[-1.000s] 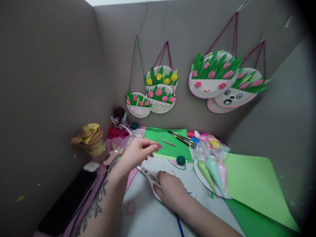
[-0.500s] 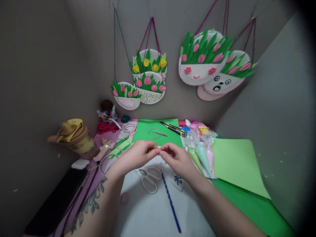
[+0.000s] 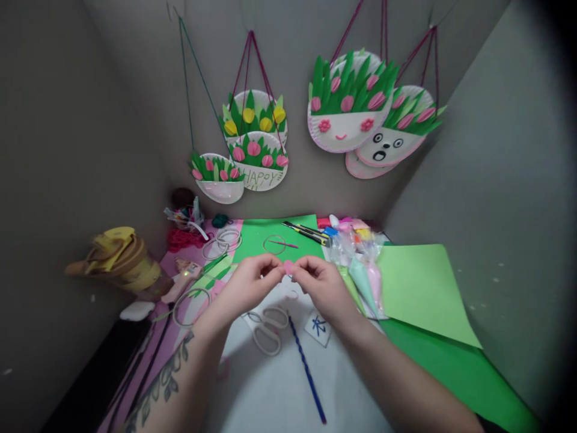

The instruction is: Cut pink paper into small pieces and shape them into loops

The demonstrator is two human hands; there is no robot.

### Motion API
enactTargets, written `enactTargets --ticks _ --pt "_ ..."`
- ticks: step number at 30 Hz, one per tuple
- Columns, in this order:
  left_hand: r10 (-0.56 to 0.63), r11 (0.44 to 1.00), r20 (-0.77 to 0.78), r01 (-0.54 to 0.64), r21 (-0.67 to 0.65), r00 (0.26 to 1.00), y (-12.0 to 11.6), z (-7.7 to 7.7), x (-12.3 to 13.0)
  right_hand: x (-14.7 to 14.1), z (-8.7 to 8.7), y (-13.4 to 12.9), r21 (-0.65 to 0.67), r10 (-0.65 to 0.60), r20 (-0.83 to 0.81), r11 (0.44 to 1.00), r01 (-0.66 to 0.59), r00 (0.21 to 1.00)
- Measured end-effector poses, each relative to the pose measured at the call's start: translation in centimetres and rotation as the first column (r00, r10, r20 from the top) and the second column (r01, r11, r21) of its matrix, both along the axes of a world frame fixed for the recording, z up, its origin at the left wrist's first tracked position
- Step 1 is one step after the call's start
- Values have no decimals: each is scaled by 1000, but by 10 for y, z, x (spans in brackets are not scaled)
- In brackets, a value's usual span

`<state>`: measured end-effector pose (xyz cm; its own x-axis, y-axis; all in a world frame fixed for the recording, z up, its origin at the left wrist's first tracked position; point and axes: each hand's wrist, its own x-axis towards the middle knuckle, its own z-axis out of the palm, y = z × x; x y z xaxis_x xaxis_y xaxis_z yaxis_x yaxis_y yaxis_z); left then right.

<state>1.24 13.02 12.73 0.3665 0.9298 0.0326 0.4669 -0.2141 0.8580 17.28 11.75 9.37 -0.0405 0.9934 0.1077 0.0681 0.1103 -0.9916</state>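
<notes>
A small pink piece (image 3: pixel 288 267) is pinched between my two hands above the white work surface. My left hand (image 3: pixel 259 278) grips its left edge with thumb and forefinger. On the other edge, my right hand (image 3: pixel 315 279) has its thumb and forefinger closed. White-handled scissors (image 3: pixel 267 331) lie below the hands, beside a dark blue twisted pencil (image 3: pixel 307 373). A small white square with a blue mark (image 3: pixel 318 327) rests under my right wrist.
Piping bags (image 3: pixel 363 276) and light green paper (image 3: pixel 421 288) lie to the right. Green paper (image 3: pixel 261 231) with cutters (image 3: pixel 311 233) is behind. A glue gun (image 3: pixel 183 281) and a terracotta pot (image 3: pixel 130 264) stand left. Paper-plate baskets (image 3: pixel 347 126) hang on the wall.
The view has shifted, so the background sits further left. More of the pink piece shows between my fingertips, and the white square is less covered by my right hand.
</notes>
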Motion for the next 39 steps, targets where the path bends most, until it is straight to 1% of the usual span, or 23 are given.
enactTargets --ticks 3,6,13,17,26,33,39 --pt "13 1000 61 -11 -28 998 1 -3 2 1 -4 2 -28 46 -111 998 -50 993" --pt "6 999 66 -4 -35 998 1 -2 0 2 -8 4 -35 79 -199 996 -88 977" --pt "15 1000 39 -14 -16 999 -1 0 0 0 -5 3 -28 82 -188 996 -89 979" --pt "8 1000 24 -9 12 1000 -3 1 2 -1 -8 3 -22 90 -189 995 -96 978" --pt "-40 998 -15 40 43 999 -4 -3 3 -5 -15 3 21 34 -209 999 -30 977" --pt "-37 997 12 36 71 999 -2 -6 3 -8 -20 3 -19 48 -265 998 -55 963" --pt "-33 998 35 30 59 999 -2 -7 3 -11 -24 5 -49 47 -327 997 -67 944"
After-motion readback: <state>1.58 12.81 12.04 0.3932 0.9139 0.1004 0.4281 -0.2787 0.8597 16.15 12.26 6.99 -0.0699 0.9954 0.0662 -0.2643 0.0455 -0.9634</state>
